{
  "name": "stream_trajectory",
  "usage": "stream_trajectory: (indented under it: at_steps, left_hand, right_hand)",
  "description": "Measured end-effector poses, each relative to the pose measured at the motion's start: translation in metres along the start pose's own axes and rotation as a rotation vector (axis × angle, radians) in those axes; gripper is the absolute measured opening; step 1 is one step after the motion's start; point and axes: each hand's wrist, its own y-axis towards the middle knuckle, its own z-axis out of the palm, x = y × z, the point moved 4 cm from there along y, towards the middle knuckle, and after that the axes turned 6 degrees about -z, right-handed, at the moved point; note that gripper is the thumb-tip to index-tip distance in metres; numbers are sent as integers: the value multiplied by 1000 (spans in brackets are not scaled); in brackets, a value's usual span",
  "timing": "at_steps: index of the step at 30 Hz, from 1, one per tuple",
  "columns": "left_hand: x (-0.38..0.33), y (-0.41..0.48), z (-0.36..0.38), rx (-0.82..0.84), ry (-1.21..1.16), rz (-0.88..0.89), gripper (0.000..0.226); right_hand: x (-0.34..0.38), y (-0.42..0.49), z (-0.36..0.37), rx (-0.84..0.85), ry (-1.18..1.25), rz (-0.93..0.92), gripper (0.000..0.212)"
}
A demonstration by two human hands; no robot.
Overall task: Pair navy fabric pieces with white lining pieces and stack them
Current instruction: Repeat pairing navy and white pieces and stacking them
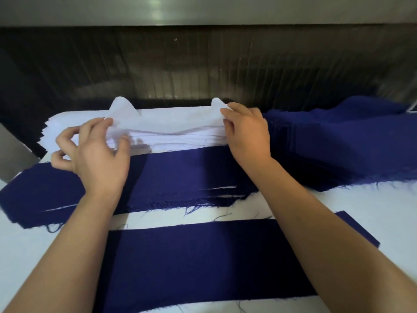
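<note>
The white table [33, 256] fills the lower part of the view, and behind it stands a dark ribbed panel [203, 64]. Nearest to the person, one long navy fabric piece [203, 256] lies flat on the table, partly under both forearms. Beyond it lies a navy stack [185, 175] with frayed edges, and thin white lines show between some of its layers. To the right, a larger navy pile [327, 143] is heaped near the panel, touching the right end of the white lining stack [180, 141]. This white stack lies just behind the navy stack, in the middle of the table. Its top lining piece [171, 120] is raised a little from the rest, and both far corners stand up. The left hand [99, 154] pinches the left end of this piece between thumb and fingers. The right hand [248, 132] pinches the right end in the same way.
</note>
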Motion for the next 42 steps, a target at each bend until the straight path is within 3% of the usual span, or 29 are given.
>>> stream_trajectory:
  at_steps: [5,9,13,18,23,29,33,38,42]
  left_hand:
    - [0,-12,-22,-78,-68,67,25]
    - [7,-31,-38,-102,-44,174,13]
    - [2,-49,-56,-135,16,302,15]
    - [-12,-55,-74,-5,68,339,27]
    - [-13,-69,-89,114,78,403,29]
    - [8,-115,-98,272,-44,153,29]
    - [20,-140,-89,498,-172,-75,37]
    - [23,-145,-88,544,-336,-144,39]
    - [11,-141,-78,554,-451,-103,36]
  right_hand:
    - [-2,-16,-27,-113,128,0,30]
    - [-4,-45,-44,-130,297,-1,27]
    - [-2,-83,-55,-103,429,-13,25]
    - [-6,-115,-59,-5,553,35,25]
    - [-4,-152,-67,161,380,-103,25]
    - [-14,-175,-82,139,305,-24,27]
    - [-19,-188,-85,135,222,22,27]
    - [-31,-198,-88,116,232,93,26]
    - [-40,-197,-88,118,226,149,27]
